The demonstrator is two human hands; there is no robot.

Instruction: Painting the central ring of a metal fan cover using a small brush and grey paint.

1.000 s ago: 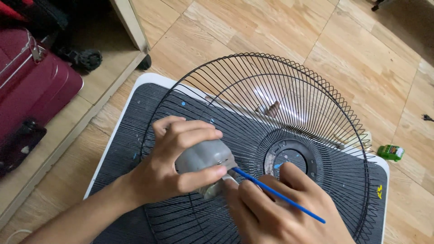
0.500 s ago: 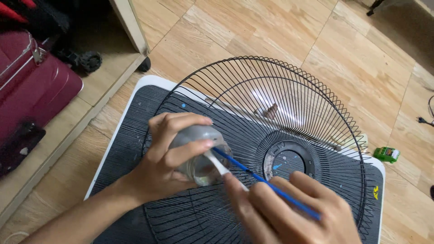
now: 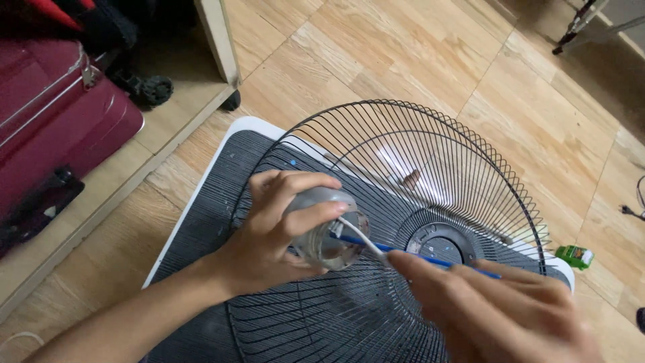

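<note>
Brush [image 3: 430, 259] handle lengthwise rightward, tip seemingly in jar [image 3: 327, 232].

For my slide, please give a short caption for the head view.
Left hand holds a small clear jar; right hand dips a blue-handled brush above a fan grille.

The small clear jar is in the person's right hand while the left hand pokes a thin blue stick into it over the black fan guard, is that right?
Not quite: the hands are swapped. In the head view the left hand grips the small clear jar, and the right hand holds the thin blue stick at its mouth, over the black fan guard.
</note>
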